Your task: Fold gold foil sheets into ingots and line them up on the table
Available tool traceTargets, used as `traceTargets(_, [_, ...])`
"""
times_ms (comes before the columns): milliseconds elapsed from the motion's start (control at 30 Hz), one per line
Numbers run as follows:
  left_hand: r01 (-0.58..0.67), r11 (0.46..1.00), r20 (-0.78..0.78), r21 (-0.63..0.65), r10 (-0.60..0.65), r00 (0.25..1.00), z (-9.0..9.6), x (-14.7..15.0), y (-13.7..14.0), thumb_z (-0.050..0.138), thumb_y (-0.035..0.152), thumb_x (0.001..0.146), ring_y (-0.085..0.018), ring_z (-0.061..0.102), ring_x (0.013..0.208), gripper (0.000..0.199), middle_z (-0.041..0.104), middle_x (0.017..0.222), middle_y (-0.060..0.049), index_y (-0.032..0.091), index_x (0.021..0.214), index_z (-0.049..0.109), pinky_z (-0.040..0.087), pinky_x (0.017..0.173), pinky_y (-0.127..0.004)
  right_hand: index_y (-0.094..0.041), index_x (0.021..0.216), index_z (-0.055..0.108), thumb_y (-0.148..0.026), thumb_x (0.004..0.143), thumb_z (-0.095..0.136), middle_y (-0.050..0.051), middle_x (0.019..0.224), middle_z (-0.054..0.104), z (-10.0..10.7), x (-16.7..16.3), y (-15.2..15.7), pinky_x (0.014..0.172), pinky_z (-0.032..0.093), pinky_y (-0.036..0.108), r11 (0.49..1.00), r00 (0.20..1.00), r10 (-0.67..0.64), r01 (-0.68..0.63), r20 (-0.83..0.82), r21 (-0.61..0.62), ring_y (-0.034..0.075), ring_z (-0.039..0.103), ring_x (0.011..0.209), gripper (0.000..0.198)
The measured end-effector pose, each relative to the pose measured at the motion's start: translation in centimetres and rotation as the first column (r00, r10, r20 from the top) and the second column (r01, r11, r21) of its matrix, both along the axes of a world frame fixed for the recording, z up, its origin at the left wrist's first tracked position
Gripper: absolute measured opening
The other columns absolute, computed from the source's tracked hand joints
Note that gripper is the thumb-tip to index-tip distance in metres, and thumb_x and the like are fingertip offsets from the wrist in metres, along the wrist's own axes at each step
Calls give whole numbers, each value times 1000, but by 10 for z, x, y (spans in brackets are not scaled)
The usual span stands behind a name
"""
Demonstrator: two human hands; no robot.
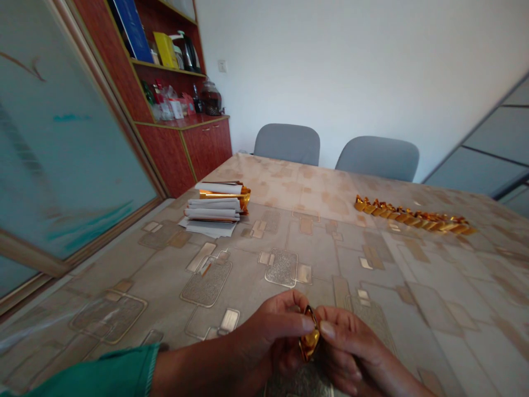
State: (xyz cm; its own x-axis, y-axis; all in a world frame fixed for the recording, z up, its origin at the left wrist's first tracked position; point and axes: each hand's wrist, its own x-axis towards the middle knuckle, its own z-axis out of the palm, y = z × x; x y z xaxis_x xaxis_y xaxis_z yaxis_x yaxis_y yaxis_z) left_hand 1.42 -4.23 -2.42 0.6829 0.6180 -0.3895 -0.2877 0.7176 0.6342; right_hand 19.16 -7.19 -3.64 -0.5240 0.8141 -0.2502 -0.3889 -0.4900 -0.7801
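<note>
Low over the front of the table, my left hand point(273, 331) and my right hand point(351, 344) meet around a small folded piece of gold foil paper point(309, 343). The left thumb and index finger pinch its upper left side. On its right edge the right thumb presses against the fingers behind. Its sides bulge out, and its lower end lies partly between the hands. Farther off to the right, a row of folded gold foil pieces point(413, 216) stands packed closely together. Rolled or folded paper sheets point(215, 207), white outside with gold showing, lie stacked at the left.
A patterned cloth covers the table point(248, 264). Two grey chairs point(287, 143) stand at its far side, before a white wall. Back left is a red-brown cabinet point(206, 143) with bottles and boxes, next to a frosted glass sliding door point(74, 138).
</note>
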Motion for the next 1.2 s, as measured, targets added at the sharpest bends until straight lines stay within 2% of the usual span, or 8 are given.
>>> traceTargets(133, [4, 999, -66, 45, -1, 998, 1, 0, 0, 79, 38, 71, -5, 43, 51, 39, 51, 68, 5, 20, 89, 50, 28, 45, -16, -20, 64, 54, -46, 86, 72, -10, 45, 32, -1, 0, 2, 42, 22, 22, 999, 1000, -9, 8, -21, -33, 7, 21, 42, 38])
traceTargets(300, [-36, 985, 37, 169, 30, 999, -6, -3, 5, 70, 53, 83, -10, 53, 63, 42, 57, 82, 0, 19, 102, 56, 38, 47, -17, -19, 64, 53, -42, 85, 76, -10, 51, 29, 4, 1, 5, 48, 25, 20, 989, 983, -113, 98, -147, -108, 7, 16, 48, 38])
traceTargets(433, [-18, 946, 60, 324, -2, 998, -17, -3, 7, 90, 33, 67, -11, 59, 73, 62, 64, 97, -3, 21, 116, 55, 46, 62, -20, -19, 71, 59, -41, 82, 80, -8, 56, 33, 5, 3, 4, 53, 29, 20, 982, 970, -153, 128, -191, -140, 8, 20, 52, 32])
traceTargets(533, [-112, 929, 75, 353, 91, 993, -18, -1, 8, 90, 27, 67, -14, 63, 83, 49, 67, 97, -4, 19, 105, 60, 47, 73, -24, -19, 81, 66, -44, 77, 83, -8, 58, 37, 2, 3, 2, 55, 31, 21, 984, 984, -135, 118, -116, -136, 8, 24, 54, 31])
traceTargets(633, [-161, 939, 81, 303, 143, 986, -15, 0, 9, 91, 27, 64, -14, 63, 86, 49, 68, 97, -4, 18, 102, 62, 44, 72, -23, -18, 86, 70, -46, 73, 85, -7, 59, 41, -1, 1, 0, 56, 32, 22, 985, 990, -140, 137, -30, -102, 8, 28, 54, 35])
traceTargets(833, [-93, 995, 249, 32, 82, 965, -16, 0, 2, 89, 29, 68, -9, 59, 71, 65, 65, 101, -3, 22, 121, 51, 39, 62, -20, -17, 86, 75, -46, 68, 88, 3, 77, 64, 0, -6, -1, 71, 41, 26, 993, 991, -116, 114, -67, -35, 14, 53, 70, 37])
traceTargets(1033, [-26, 998, 338, 62, 4, 941, -11, -3, 8, 89, 30, 69, -4, 48, 54, 64, 64, 86, 2, 23, 118, 49, 34, 52, -16, -15, 94, 77, -43, 84, 75, 1, 73, 60, 2, 2, -5, 59, 38, 20, 996, 961, 32, -55, -275, -76, 10, 47, 62, 30])
traceTargets(1200, [133, 980, 213, 148, -163, 963, -7, -6, 17, 88, 12, 60, -6, 47, 49, 61, 59, 70, 6, 20, 111, 57, 29, 43, -16, -12, 90, 74, -50, 90, 67, -4, 58, 46, -7, 3, -8, 47, 30, 18, 992, 951, 38, -73, -306, -104, 7, 35, 48, 39])
